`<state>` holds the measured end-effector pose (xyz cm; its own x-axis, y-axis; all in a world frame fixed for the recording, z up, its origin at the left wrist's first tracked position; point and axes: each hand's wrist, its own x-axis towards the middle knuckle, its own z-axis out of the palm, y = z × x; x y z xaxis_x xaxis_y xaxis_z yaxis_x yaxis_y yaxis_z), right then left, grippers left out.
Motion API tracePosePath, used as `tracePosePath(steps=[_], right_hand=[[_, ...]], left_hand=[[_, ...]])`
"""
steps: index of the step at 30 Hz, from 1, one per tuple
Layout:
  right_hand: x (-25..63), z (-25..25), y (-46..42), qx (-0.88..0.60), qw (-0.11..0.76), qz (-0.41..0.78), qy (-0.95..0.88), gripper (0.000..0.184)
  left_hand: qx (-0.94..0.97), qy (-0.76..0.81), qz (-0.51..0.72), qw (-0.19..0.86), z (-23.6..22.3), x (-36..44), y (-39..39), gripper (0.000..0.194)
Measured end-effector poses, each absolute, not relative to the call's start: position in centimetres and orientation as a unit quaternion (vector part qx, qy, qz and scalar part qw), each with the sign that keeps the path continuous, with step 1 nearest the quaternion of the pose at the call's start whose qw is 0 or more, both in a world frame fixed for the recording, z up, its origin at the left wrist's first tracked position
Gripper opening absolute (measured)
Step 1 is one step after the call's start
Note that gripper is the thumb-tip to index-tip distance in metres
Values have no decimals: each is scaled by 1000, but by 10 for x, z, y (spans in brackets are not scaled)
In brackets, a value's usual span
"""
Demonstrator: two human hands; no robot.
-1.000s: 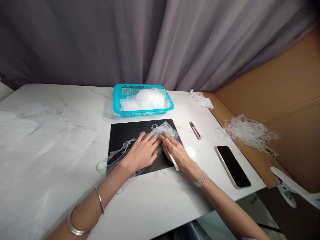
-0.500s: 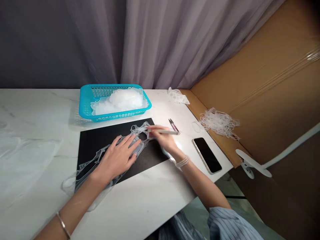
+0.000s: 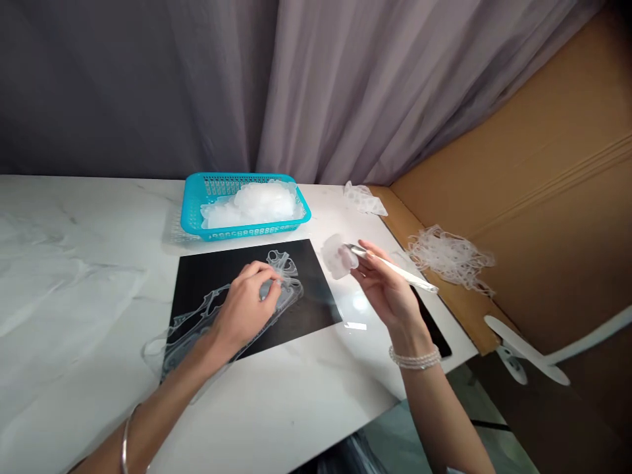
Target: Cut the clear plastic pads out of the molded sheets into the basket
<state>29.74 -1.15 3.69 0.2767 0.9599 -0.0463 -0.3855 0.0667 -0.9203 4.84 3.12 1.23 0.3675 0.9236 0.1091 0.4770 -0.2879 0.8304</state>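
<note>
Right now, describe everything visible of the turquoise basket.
The turquoise basket is a rectangular plastic tray with perforated walls and a solid rim. It sits on the white marble table, behind the black sheet, and neither the left hand nor the right hand touches it. A heap of clear, whitish film scraps fills it, rising above the rim.

Here we go: the left hand (image 3: 244, 306) is down on a clear plastic cut-out (image 3: 197, 322) lying across a black mat (image 3: 316, 276), centre of the frame, while the right hand (image 3: 388, 289) raises a slim pale tool (image 3: 395, 270) beside it, a cloudy plastic scrap (image 3: 338, 257) right at its tip. Up top, a turquoise basket (image 3: 190, 217) sits heaped with clear film (image 3: 251, 204) on the white marble worktop (image 3: 74, 276), and a tangle of clear strips (image 3: 449, 257) lies off to the right.
</note>
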Motion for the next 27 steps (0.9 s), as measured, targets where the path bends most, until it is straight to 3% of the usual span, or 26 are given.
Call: tracePosePath(steps=[4,6,9,11,13,16,19,27], right_hand=[[243,49,-7,-438,586,532,-425,23],[222,52,-11,-427,502,548,-515,31],[203,52,-17,-356,385,640,-562,62],[200,50,-16,-317,397,677,-532,76],[205,47,-10,-322,462,659,-499,73],[214,40,0,-397,523,589,-471,51],[215,33,3,-480,476,561,-478,40],[200,31,-6,-544,320,606,-485,39]], left_hand=[[398,415,318,754,41,41,19,46],[257,356,331,835,47,32,15,53],[159,333,354,860,44,16,13,61],[120,305,371,869,37,7,14,65],[94,259,375,885,29,-1,15,67],[81,203,350,911,22,-9,17,69],[86,177,324,925,21,-13,17,71],[90,141,263,950,17,-11,12,71]])
